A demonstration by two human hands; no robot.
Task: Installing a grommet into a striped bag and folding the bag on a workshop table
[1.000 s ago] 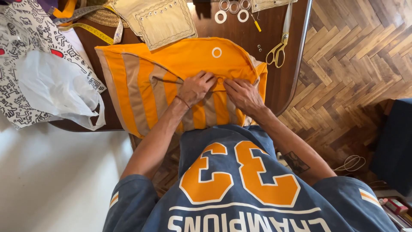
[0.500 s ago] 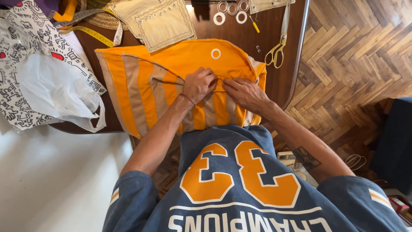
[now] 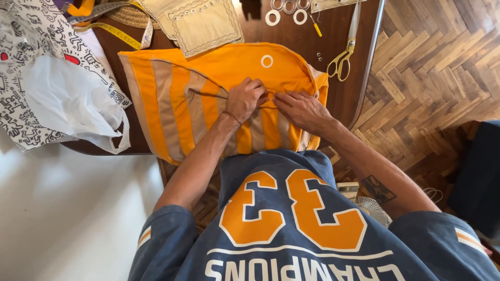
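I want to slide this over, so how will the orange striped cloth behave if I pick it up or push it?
The orange striped cloth will probably be floppy: it already puckers between the left hand and right hand. Pushed, it would likely bunch rather than slide. Its near edge droops off the table, so it may slip down.

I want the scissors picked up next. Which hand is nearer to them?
Right. The right hand rests on the orange striped fabric, just below and left of the yellow-handled scissors. The left hand lies further left on the fabric.
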